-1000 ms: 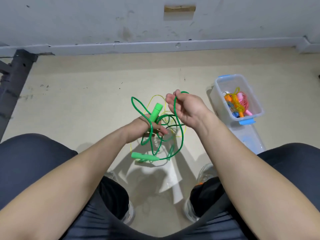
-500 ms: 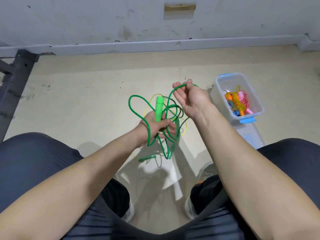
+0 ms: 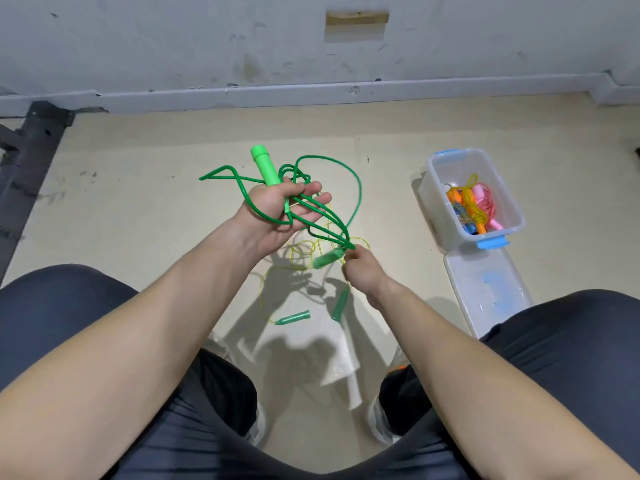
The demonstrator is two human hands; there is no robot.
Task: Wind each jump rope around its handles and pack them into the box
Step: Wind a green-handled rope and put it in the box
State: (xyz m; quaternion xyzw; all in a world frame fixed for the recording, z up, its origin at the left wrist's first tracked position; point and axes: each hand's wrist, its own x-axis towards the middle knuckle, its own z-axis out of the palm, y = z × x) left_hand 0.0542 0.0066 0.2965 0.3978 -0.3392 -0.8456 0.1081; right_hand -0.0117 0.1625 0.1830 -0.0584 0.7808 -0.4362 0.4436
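Note:
A green jump rope (image 3: 349, 174) hangs in loose loops between my hands above the floor. My left hand (image 3: 280, 216) is palm up and grips one bright green handle (image 3: 264, 167), which points up and away, with cord loops lying across the palm and fingers. Lower and to the right, my right hand (image 3: 363, 277) pinches the green cord next to the second green handle (image 3: 327, 259). On the floor beneath lies a thin yellow rope (image 3: 301, 252) with two dark green handles (image 3: 292, 318). The clear plastic box (image 3: 450, 168) at right holds several wound ropes.
The box's clear lid (image 3: 485, 292) lies flat on the floor just in front of the box. My knees frame the bottom left and right. A white sheet (image 3: 332, 362) lies between my feet. A dark metal frame (image 3: 24, 157) stands at far left; the wall runs along the back.
My left hand rose and turned palm up with the handle. My right hand dropped from beside the loops to down near the second green handle, drawing the cord with it.

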